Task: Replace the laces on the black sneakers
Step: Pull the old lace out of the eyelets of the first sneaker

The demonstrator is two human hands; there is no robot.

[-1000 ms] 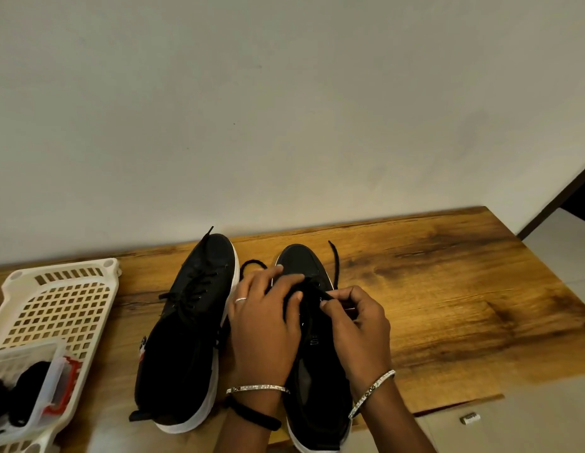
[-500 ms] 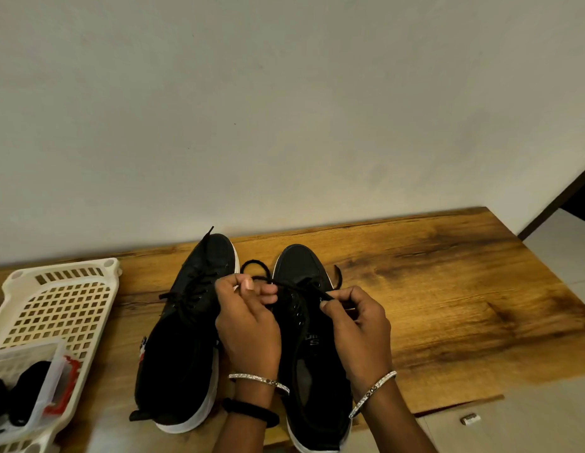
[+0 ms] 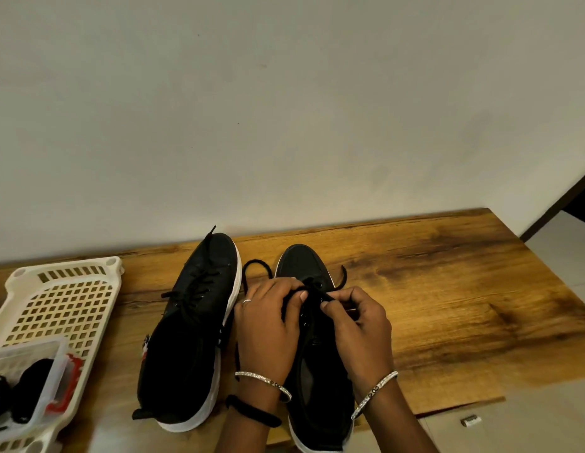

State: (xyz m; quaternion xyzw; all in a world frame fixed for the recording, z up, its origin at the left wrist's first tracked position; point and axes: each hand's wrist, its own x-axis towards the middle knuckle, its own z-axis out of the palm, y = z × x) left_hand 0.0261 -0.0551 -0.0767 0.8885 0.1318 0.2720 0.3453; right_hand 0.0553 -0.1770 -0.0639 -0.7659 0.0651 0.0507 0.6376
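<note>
Two hands meet over the right sneaker (image 3: 301, 261), both gripping one black lace (image 3: 257, 261). The left hand (image 3: 268, 325) curls fingers and thumb round the strand; the right hand (image 3: 356, 325) nips it between thumb and fingertips, just beside. Slack loops out left of the toe, and a loose end curls up on the right.

Right sneaker: black upper, white sole, toe pointing far, heel at the table's near edge (eyelets mostly hidden by the hands). The left sneaker (image 3: 190, 328) lies just beside it, same look, laced, ends straggling.

Both stand on a wooden table (image 3: 431, 289). At far left, a white perforated basket (image 3: 65, 295) holds a clear tub (image 3: 39, 354) of dark items.
</note>
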